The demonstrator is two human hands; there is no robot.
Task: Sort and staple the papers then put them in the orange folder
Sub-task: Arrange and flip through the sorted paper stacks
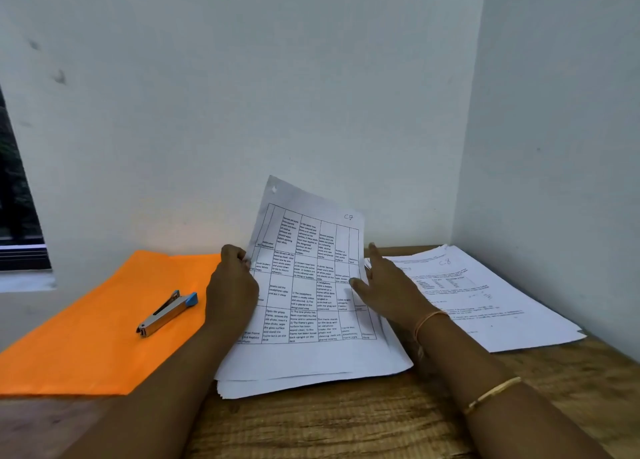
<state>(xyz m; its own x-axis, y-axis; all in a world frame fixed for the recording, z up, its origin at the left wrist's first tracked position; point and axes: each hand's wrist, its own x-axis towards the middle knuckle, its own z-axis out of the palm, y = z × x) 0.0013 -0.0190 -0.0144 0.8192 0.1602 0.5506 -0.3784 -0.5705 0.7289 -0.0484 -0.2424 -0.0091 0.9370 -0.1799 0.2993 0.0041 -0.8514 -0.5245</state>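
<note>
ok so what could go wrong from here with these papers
1. The left hand pinches the C7 sheet by one edge only; it could flop and disturb the fanned pile beneath.
2. The C8 pile lies close beside that pile, so sheets might get mixed.
3. The stapler rests on the orange folder and would likely slide off if the folder is opened.
</note>
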